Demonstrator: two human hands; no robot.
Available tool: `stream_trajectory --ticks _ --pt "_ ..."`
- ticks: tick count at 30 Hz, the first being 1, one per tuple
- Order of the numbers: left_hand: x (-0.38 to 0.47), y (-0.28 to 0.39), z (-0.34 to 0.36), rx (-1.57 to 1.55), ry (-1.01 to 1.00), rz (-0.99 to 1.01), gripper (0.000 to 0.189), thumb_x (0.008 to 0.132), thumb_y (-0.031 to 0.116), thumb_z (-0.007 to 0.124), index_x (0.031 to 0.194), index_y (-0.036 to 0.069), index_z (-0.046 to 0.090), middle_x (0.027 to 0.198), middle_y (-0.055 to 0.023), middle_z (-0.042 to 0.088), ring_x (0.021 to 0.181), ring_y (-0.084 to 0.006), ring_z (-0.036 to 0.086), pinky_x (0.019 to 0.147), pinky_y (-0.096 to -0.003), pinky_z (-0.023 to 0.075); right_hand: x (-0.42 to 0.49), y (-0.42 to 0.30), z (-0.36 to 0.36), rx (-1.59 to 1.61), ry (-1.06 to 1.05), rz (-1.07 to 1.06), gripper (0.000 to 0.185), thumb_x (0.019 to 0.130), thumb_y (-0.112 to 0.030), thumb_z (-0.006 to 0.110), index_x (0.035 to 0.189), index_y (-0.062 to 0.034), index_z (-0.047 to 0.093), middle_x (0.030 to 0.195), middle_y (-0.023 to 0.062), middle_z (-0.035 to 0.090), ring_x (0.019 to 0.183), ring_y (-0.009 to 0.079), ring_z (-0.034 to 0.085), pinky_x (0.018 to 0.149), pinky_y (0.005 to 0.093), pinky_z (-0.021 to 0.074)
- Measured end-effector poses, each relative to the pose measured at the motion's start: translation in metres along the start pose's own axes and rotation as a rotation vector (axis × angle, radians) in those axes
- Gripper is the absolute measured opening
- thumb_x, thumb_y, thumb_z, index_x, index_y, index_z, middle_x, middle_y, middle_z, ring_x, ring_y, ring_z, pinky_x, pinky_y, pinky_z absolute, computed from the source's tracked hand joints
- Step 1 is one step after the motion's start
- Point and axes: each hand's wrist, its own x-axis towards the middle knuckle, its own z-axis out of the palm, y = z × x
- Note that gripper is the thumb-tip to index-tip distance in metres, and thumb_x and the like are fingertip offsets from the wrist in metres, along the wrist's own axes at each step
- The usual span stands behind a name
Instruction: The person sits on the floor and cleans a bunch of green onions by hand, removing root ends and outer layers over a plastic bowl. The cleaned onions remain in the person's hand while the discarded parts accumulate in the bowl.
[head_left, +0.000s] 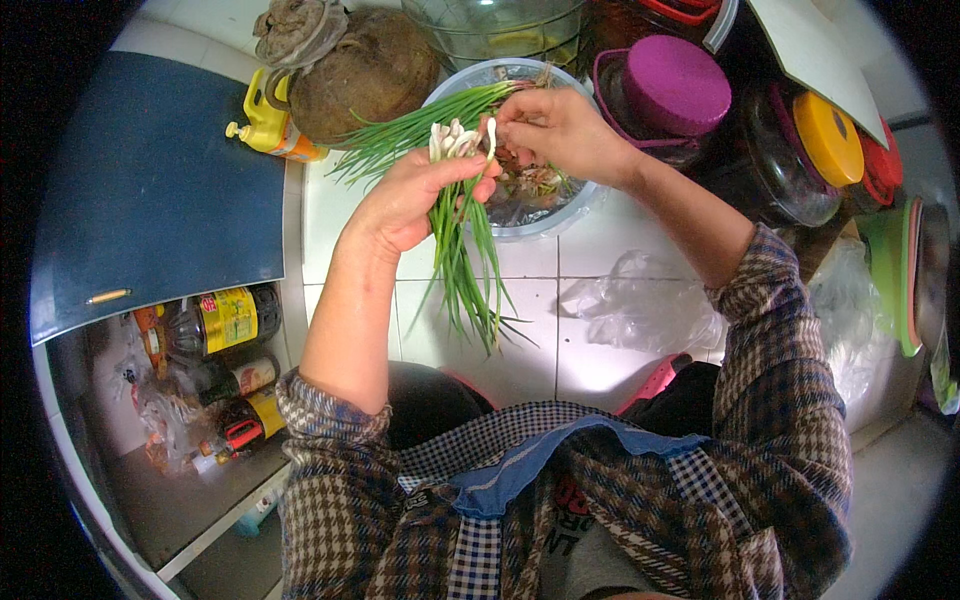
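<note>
My left hand (420, 187) grips a bunch of green onions (469, 277), white bulbs up by the thumb and long green leaves hanging down over the floor tiles. Beside the bulbs, my right hand (562, 131) pinches with thumb and fingers close to one white bulb; what lies between its fingertips is too hidden to tell. Behind both hands stands a light-blue basin (583, 214) lined with dark plastic, holding brownish peelings and roots (536, 182). More green onions (427, 112) with reddish stems and roots lie across the basin's far side, leaves pointing left.
A brown earthen jar (367, 75) and a yellow pump bottle (266, 120) stand back left. Jars with a purple lid (676, 85) and yellow lid (828, 139) stand right. A clear plastic bag (645, 307) lies on the floor. An open cabinet with bottles (229, 319) is at left.
</note>
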Motion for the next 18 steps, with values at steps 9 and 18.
stream_trajectory --ticks 9,18 --pt "0.002 0.004 -0.014 0.021 -0.063 0.034 0.029 0.083 0.014 0.061 0.109 0.002 0.056 0.091 -0.0070 0.063 0.075 -0.0130 0.059 0.063 -0.0252 0.0456 -0.006 0.007 -0.004 -0.873 -0.027 -0.256 0.011 0.073 -0.011 0.053 0.079 -0.0040 0.061 0.077 0.0187 0.061 0.076 0.0373 0.060 0.068 0.0463 0.0462" --pt "0.008 -0.004 -0.013 -0.121 -0.077 0.012 0.029 0.084 0.008 0.059 0.111 0.000 0.053 0.095 -0.0101 0.063 0.074 -0.0168 0.059 0.068 -0.0314 0.0514 -0.001 0.002 -0.006 -0.679 0.004 -0.093 0.017 0.079 -0.012 0.050 0.084 -0.0044 0.064 0.076 0.0167 0.063 0.069 0.0310 0.062 0.065 0.0417 0.0477"
